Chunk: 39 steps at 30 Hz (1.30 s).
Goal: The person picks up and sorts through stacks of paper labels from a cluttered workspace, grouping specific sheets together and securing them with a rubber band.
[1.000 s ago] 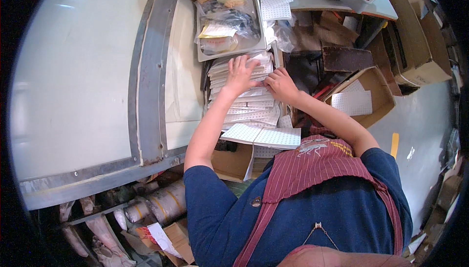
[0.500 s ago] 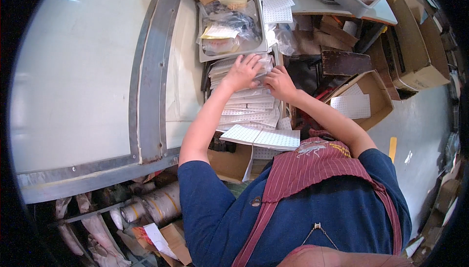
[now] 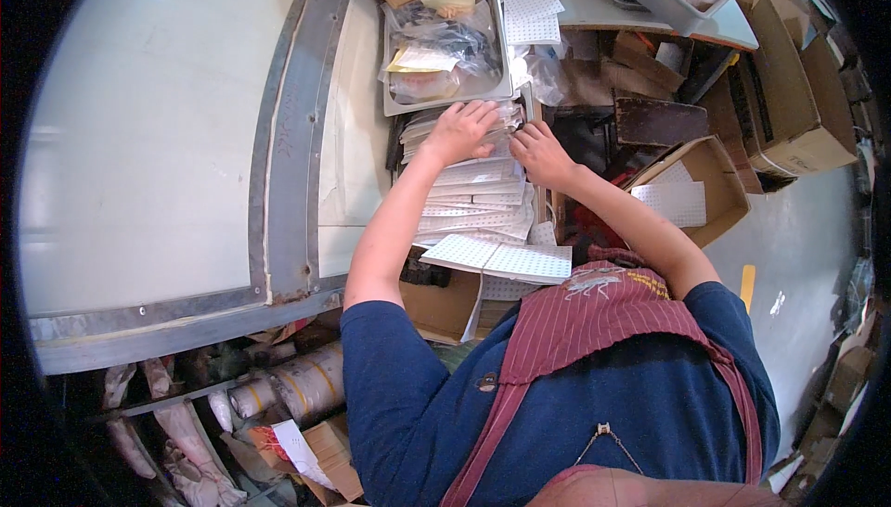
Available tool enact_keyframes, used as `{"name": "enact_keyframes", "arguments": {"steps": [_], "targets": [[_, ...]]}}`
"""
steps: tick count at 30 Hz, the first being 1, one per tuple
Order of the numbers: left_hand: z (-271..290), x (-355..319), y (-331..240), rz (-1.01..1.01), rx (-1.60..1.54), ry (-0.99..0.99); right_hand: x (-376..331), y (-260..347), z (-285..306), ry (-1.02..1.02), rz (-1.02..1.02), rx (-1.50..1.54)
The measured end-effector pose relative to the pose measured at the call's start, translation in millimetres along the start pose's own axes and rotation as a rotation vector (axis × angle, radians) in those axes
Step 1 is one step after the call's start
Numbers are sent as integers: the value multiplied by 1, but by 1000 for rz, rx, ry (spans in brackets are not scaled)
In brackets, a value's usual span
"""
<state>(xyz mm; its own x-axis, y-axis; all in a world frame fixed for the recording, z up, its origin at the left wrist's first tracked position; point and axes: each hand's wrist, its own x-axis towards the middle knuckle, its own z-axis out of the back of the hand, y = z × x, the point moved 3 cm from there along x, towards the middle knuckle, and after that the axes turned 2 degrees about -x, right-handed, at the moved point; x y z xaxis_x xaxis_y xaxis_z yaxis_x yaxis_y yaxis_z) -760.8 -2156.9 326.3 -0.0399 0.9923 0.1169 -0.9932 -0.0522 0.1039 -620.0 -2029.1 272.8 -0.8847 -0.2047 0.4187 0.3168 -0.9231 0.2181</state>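
A long stack of white sheets point(image 3: 471, 193) printed with small dark marks lies in front of me, its layers fanned and uneven. My left hand point(image 3: 461, 132) rests on the far part of the stack, palm down, fingers stretched toward the right. At the stack's right edge is my right hand point(image 3: 544, 156), its fingers bent inward; what they pinch, if anything, is hidden. Closer to my body, a thicker bundle of dotted sheets point(image 3: 497, 257) lies across the near end, with a thin band around it.
Beyond the stack stands a metal tray point(image 3: 449, 106) of plastic bags and papers. Open cardboard boxes point(image 3: 719, 173) are at the right, one holding dotted sheets. A pale panel with a metal frame point(image 3: 288, 150) borders the left. Wrapped rolls point(image 3: 302, 386) lie low at the left.
My right hand has shifted slightly right, away from my left hand, leaving a wider gap between them. The left hand stays on the stack, its fingers nearly in the same place.
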Motion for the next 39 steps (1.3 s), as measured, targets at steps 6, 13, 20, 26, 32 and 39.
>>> {"name": "enact_keyframes", "arguments": {"steps": [6,13,20,26,32,39], "targets": [[-1,0,0,4,19,23,-11,-13,3,-39,-6,-54],[-1,-2,5,53,-32,61,-27,-20,51,-60,46,-40],[1,2,6,95,-111,78,-43,-26,81,-28,78,-149],[4,4,2,84,-82,85,-76,-50,113,-88,-31,-126],[1,-8,-1,56,0,22,-120,-86,183,-388,-341,-182],[-8,-18,-4,84,-9,86,-203,-119,225,-583,-713,83]]}}
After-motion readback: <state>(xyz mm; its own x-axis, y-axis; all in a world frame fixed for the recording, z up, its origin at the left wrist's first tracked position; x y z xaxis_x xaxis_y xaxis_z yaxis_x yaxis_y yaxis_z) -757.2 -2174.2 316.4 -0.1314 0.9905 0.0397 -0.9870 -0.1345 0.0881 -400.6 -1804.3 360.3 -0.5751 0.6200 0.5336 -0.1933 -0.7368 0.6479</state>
